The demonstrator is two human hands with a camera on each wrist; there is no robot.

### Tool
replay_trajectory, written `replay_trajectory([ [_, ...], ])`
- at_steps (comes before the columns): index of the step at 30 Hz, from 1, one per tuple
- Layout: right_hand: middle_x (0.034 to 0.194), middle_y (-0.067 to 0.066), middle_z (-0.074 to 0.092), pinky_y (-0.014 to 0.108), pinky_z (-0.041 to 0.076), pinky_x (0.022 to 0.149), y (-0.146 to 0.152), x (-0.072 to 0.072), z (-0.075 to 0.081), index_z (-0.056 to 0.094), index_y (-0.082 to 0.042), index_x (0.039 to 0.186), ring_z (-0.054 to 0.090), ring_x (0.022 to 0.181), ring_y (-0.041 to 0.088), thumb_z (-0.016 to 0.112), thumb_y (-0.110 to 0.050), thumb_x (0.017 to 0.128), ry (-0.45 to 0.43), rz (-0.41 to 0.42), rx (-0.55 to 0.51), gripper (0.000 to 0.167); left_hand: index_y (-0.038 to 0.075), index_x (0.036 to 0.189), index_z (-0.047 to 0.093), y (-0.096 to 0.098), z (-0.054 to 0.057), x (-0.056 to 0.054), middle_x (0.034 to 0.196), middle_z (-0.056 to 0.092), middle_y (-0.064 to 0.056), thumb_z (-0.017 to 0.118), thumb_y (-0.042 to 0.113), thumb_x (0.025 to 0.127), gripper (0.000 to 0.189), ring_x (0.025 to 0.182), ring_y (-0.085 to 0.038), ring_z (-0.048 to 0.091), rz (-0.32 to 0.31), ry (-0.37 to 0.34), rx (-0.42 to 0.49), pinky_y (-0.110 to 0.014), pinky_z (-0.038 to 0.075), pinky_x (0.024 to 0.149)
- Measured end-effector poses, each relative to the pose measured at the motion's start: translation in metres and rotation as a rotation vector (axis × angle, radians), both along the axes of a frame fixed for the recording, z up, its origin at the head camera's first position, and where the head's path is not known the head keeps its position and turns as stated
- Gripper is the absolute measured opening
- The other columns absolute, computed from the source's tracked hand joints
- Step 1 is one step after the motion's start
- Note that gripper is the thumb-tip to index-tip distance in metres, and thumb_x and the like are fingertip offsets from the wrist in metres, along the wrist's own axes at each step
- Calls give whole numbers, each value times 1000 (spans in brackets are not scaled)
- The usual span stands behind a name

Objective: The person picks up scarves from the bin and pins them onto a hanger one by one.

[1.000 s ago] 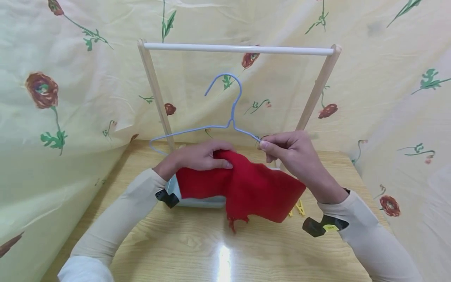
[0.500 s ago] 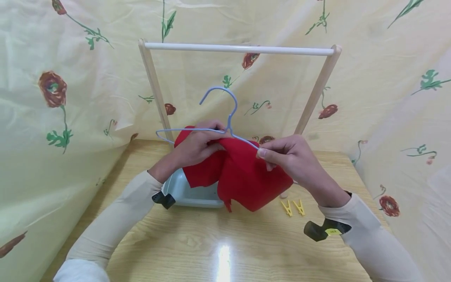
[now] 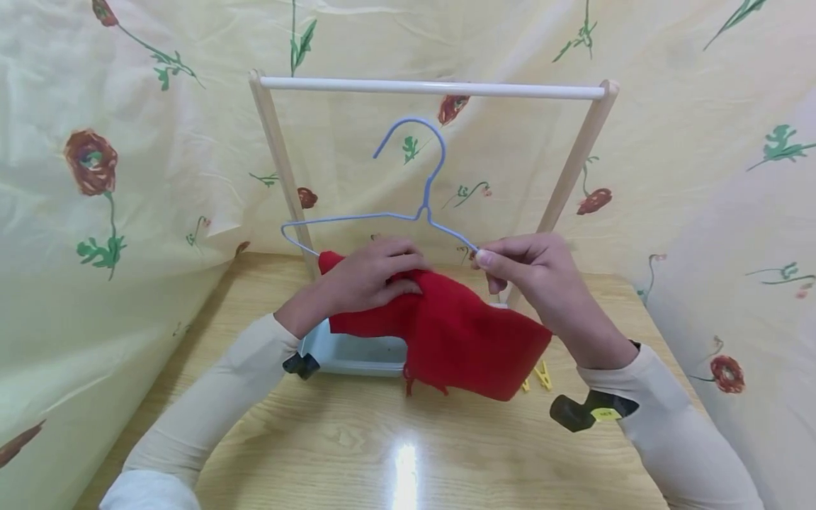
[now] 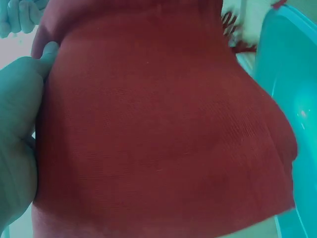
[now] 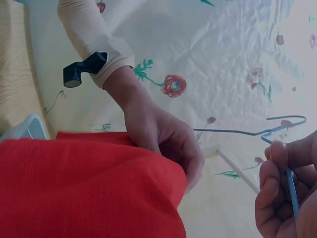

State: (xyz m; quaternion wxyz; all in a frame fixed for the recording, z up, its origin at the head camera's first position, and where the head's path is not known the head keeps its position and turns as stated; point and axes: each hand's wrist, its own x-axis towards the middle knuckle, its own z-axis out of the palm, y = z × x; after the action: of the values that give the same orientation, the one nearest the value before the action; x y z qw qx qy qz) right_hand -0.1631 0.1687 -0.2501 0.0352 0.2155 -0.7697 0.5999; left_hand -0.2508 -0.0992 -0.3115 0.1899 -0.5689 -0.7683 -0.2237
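Cloth hangs from left fingers; right fingers pinch blue hanger

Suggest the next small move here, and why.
The left hand should probably ease the red fringed cloth flatter across the blue wire hanger: the cloth hangs folded and uneven under that hand's grip, while the right hand pinches the hanger's sloping side.

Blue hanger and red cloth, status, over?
Left hand grips red cloth. Right hand pinches blue hanger. Hook off white rail. Cloth partly hides pale blue tub.
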Motion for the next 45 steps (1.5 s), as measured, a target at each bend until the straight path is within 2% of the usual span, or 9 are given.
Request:
replay_trajectory([
  [9, 76, 4, 71, 25, 53, 68, 2, -4, 2, 82, -11, 97, 60, 62, 14, 66, -5, 99, -26, -15, -60, 17, 10, 123, 71, -12, -4, 3, 121, 69, -6, 79, 33, 88, 43, 111, -19, 62, 67, 66, -3, -35, 51, 98],
  [14, 70, 3, 66, 26, 51, 70, 7, -7, 3, 81, -9, 96, 58, 62, 16, 66, -8, 99, -10, -49, -58, 16, 7, 113, 73, -25, -14, 8, 115, 69, -10, 82, 23, 84, 35, 106, -24, 64, 86, 163, 193, -39, 52, 93],
  [19, 67, 4, 61, 26, 51, 68, 10, -9, 5, 80, -8, 96, 59, 65, 17, 67, -10, 99, -6, -71, -39, 14, 2, 100, 69, -45, -30, 20, 99, 68, -13, 80, 17, 80, 27, 91, -29, 63, 279, 258, 432, -43, 54, 79],
  [22, 68, 4, 62, 25, 52, 67, 11, -10, 5, 80, -9, 97, 60, 66, 16, 67, -11, 99, -6, -77, -23, 14, 0, 103, 63, -55, -38, 26, 98, 65, -14, 79, 21, 80, 35, 87, -29, 61, 443, 121, 514, -43, 54, 73],
  [25, 67, 4, 62, 25, 52, 67, 11, -11, 4, 80, -8, 96, 59, 65, 16, 67, -10, 99, -9, -75, -36, 14, 2, 114, 57, -60, -43, 29, 104, 64, -11, 79, 27, 84, 45, 89, -25, 60, 559, -183, 525, -39, 53, 73],
  [28, 66, 4, 62, 25, 51, 66, 11, -11, 3, 80, -7, 95, 58, 65, 16, 67, -9, 99, -5, -77, -44, 13, 6, 125, 51, -62, -44, 31, 111, 62, -8, 79, 32, 88, 53, 93, -23, 60, 603, -518, 513, -34, 54, 77],
  [31, 66, 3, 62, 24, 52, 66, 11, -12, 2, 80, -9, 95, 59, 65, 15, 67, -9, 99, 6, -85, -29, 13, 7, 130, 48, -64, -43, 30, 114, 62, -9, 79, 32, 89, 57, 94, -25, 61, 613, -734, 507, -31, 55, 78],
  [38, 66, 2, 64, 24, 54, 69, 10, -15, -1, 80, -11, 95, 61, 64, 15, 67, -10, 99, 31, -124, 30, 13, 8, 133, 49, -60, -38, 26, 125, 61, -9, 81, 36, 87, 63, 105, -30, 63, 624, -918, 447, -39, 60, 81],
  [45, 67, 1, 65, 23, 57, 69, 9, -18, -3, 79, -8, 97, 62, 64, 14, 68, -11, 99, 57, -150, 74, 12, 11, 129, 57, -58, -35, 26, 121, 66, -8, 79, 31, 90, 48, 105, -29, 68, 592, -987, 420, -40, 61, 82],
])
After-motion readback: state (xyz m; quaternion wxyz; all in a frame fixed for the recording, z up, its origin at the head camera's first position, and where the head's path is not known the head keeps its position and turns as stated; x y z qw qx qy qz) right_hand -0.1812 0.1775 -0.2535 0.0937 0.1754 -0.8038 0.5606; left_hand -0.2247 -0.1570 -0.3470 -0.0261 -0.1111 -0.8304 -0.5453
